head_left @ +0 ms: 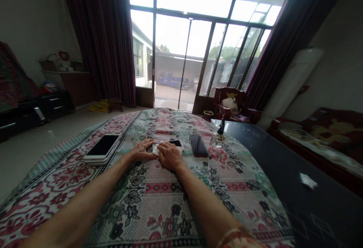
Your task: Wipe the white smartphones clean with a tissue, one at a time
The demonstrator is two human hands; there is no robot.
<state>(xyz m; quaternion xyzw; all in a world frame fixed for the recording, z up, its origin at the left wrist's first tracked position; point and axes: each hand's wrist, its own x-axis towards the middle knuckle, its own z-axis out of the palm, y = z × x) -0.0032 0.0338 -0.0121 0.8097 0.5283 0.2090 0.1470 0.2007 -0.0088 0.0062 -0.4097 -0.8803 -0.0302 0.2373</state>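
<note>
Pressing the white cloth (155, 149) under my right hand (169, 155), fingers closed on it, onto the phone (176, 142) right of the tablet (102, 147); my left hand (142, 150) steadies it, grip unclear. Wiping seems midway, I judge: far end not yet covered.

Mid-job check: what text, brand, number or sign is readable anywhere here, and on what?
None readable.
The phone at the left hand and right hand shows a dark, blank screen, and so do the stacked tablets.
The dark object beside the phone is blurred out.
The blue vehicle outside is too small to read.
</note>
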